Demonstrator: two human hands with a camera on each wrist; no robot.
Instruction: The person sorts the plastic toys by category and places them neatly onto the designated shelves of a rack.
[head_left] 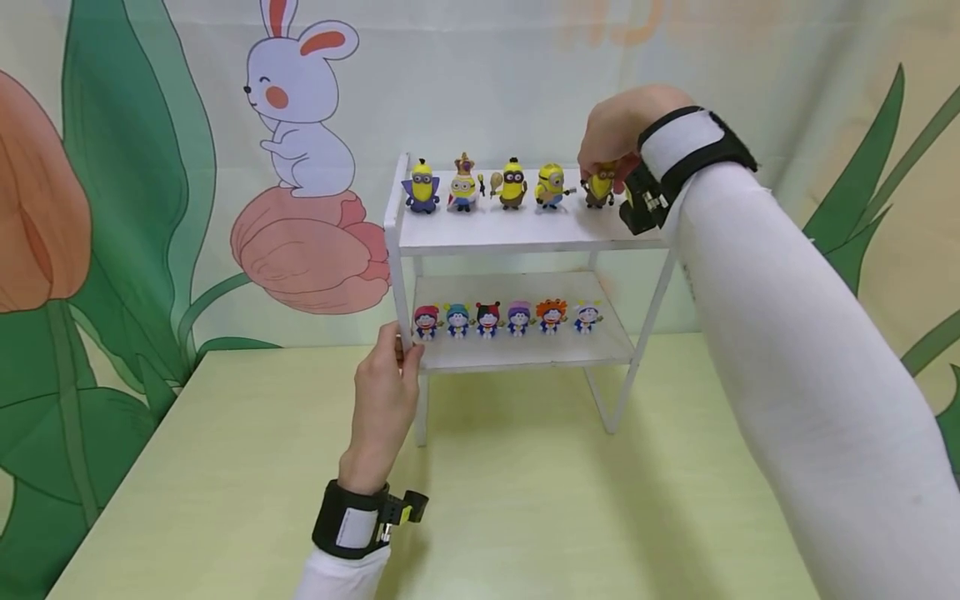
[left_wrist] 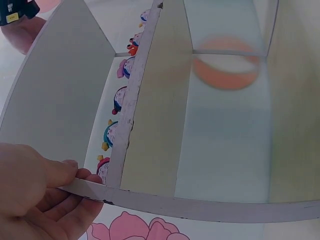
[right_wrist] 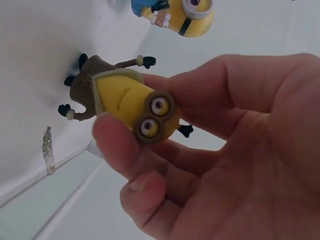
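My right hand [head_left: 618, 133] pinches a yellow minion figurine [right_wrist: 132, 100] in a brown coat, thumb and fingers round its head. Its feet are at the upper shelf board [head_left: 495, 233], toward the right end. My left hand [head_left: 382, 400] grips the left post [head_left: 400, 283] of the white two-tier rack at the lower board's height; the left wrist view shows its fingers curled round the frame bar [left_wrist: 82, 189]. Left of the pinched figurine stand several more minions: one with an eye patch-like single goggle [head_left: 551, 185], a dark-suited one [head_left: 513, 183], a crowned one [head_left: 464, 187] and a purple-caped one [head_left: 422, 187].
On the lower board [head_left: 517, 357] stands a row of several small blue-and-white figurines [head_left: 518, 319] in varied hats. The rack stands on a pale yellow-green table [head_left: 247, 467]. Behind it hangs a backdrop [head_left: 465, 75] with a rabbit and tulips.
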